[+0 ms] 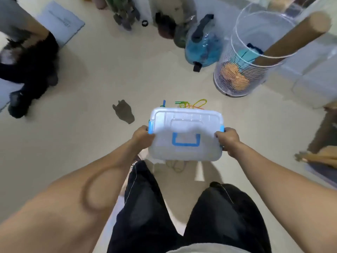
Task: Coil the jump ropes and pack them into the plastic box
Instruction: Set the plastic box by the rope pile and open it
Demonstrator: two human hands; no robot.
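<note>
A: Writing or brands? None legible. Faint lines noted on the pale sheet [60,21] far up-left of the plastic box [186,136], too blurred to read.

B: Item one, plastic box: translucent white, lid on, rounded corners, ribbed far edge. Blue fold-down handle [186,141] lying flat in the lid's recess; blue side latches [150,127] at each short end. Held level in the air above the cream floor [91,99], in front of the dark trousers [145,207].

A: Hands?

B: Left hand [143,136] clamped on the box's left end, fingers curled around the edge beside the latch. Right hand [228,138] gripping the box's right end likewise, thumb on the lid.

A: Item two, jump ropes [193,105]: lying loose on the floor just beyond the box's far edge. Yellow and orange cord in tangled loops, green handle and a blue one showing. Partly hidden by the box. Another faint yellowish loop [176,165] seen on the floor under the box's near edge.

B: Other stock: white wire basket [240,57] well beyond the box to the right, holding an orange ball and a cardboard tube [291,37] leaning out. Blue transparent bag [202,46] just left of that basket. Small dark patch [124,111] on the floor left of the box; cannot tell what.
</note>
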